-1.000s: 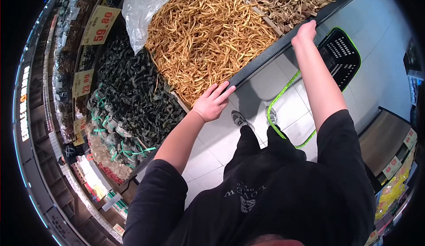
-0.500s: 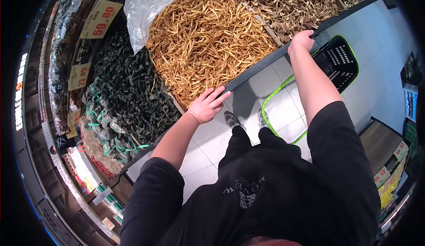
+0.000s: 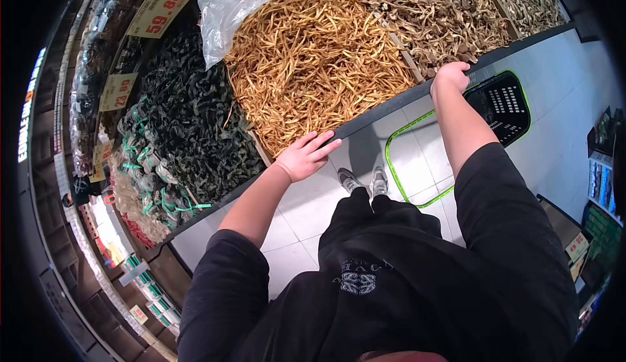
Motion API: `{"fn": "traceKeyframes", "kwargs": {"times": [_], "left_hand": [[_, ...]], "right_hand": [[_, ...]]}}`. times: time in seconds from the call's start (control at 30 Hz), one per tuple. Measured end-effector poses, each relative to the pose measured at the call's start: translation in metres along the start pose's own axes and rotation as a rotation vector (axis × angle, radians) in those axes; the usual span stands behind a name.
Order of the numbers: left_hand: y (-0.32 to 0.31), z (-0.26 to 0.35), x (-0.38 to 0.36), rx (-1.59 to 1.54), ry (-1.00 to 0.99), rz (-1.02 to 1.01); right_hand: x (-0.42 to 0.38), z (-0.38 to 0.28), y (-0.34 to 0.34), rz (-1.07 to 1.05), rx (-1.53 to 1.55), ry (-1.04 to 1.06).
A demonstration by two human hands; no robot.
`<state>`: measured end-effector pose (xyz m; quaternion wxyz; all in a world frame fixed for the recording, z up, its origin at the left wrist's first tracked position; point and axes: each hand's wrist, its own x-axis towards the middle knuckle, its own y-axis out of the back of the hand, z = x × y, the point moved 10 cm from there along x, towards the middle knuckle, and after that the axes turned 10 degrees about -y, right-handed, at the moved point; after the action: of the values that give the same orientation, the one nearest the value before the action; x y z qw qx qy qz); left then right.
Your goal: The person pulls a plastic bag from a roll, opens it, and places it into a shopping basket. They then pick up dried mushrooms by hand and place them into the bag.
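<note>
My left hand (image 3: 308, 157) lies flat on the dark front edge (image 3: 378, 114) of the display bin, fingers stretched and slightly spread. Right behind it is a heap of thin golden-brown dried strips (image 3: 319, 62). Farther right along the same edge, my right hand (image 3: 452, 77) is curled over the rim, its fingers mostly hidden, beside a pile of brown dried mushrooms (image 3: 437, 16). Under and beyond my right forearm a black shopping basket (image 3: 505, 101) with a green rim stands on the floor. Its green loop (image 3: 390, 166) shows left of the forearm.
Left of the strips lies a dark, leafy dried heap (image 3: 189, 114). A clear plastic sheet (image 3: 238, 10) covers the back corner. Price signs (image 3: 162, 9) stand along the left. At lower right is another shelf unit (image 3: 561, 225). My feet (image 3: 362, 181) stand on pale tiles.
The view has shifted slightly, so the bins sit a little lower and farther right. Both hands keep their places on the edge. My feet appear closer together.
</note>
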<state>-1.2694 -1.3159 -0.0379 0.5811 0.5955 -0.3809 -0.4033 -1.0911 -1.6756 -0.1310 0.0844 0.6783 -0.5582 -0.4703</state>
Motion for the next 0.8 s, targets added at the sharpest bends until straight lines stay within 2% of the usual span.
{"fn": "traceKeyframes", "kwargs": {"times": [0.47, 0.8], "left_hand": [[0.0074, -0.0019, -0.0032, -0.056, 0.006, 0.089], [0.0037, -0.0028, -0.0057, -0.075, 0.010, 0.047]], "right_hand": [[0.0027, 0.0031, -0.0017, 0.032, 0.002, -0.053], [-0.0049, 0.0014, 0.0034, 0.016, -0.025, -0.057]]}}
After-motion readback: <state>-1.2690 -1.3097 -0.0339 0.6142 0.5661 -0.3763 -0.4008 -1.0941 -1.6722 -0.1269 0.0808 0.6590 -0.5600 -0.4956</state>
